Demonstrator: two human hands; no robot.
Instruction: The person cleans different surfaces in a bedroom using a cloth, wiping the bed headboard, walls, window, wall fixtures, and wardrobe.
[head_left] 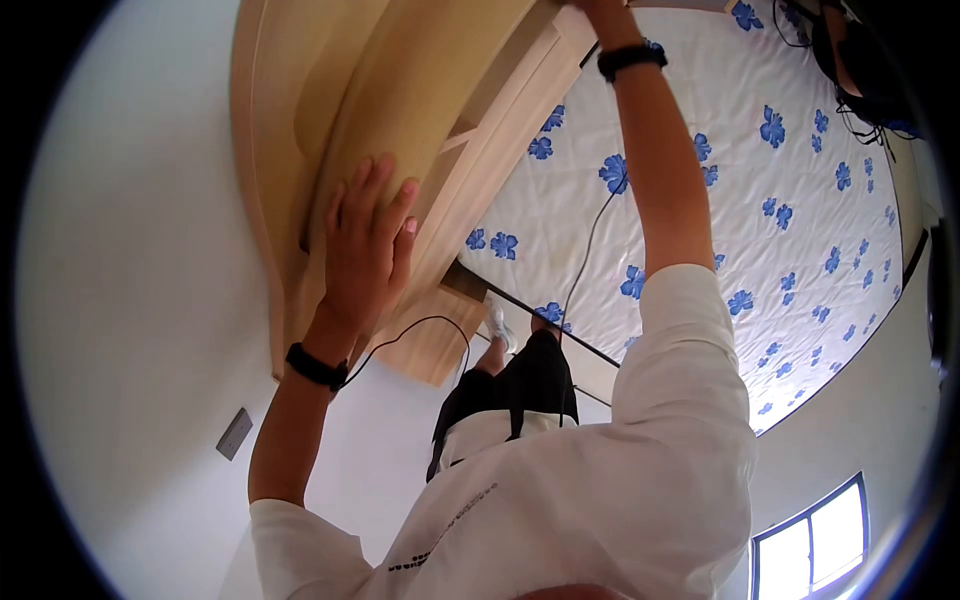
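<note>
1. Five fingers (376,180) of the left hand (358,255) lie spread and extended on a tan, rounded panel (410,90), gripping nothing; the panel runs beside the wall at upper left.
2. One right hand (607,20), cut off by the view's upper edge, reaches near the panel's far end; whether its fingers are open or closed cannot be told.
3. Dark bands circle both wrists: a left wristband (318,367), with a thin black cable (430,318) looping beside it, and a right wristband (632,60).
4. Beyond the panel, a pale wooden rail (500,135) borders a white sheet (740,220) printed with blue flowers; a second cable (578,270) crosses before it.
5. White shirt (560,510) and black shorts (525,385) clothe the person.
6. Farther out, a gray plate (235,434) marks the white wall (130,300); a bright window (812,540) sits lower right.
</note>
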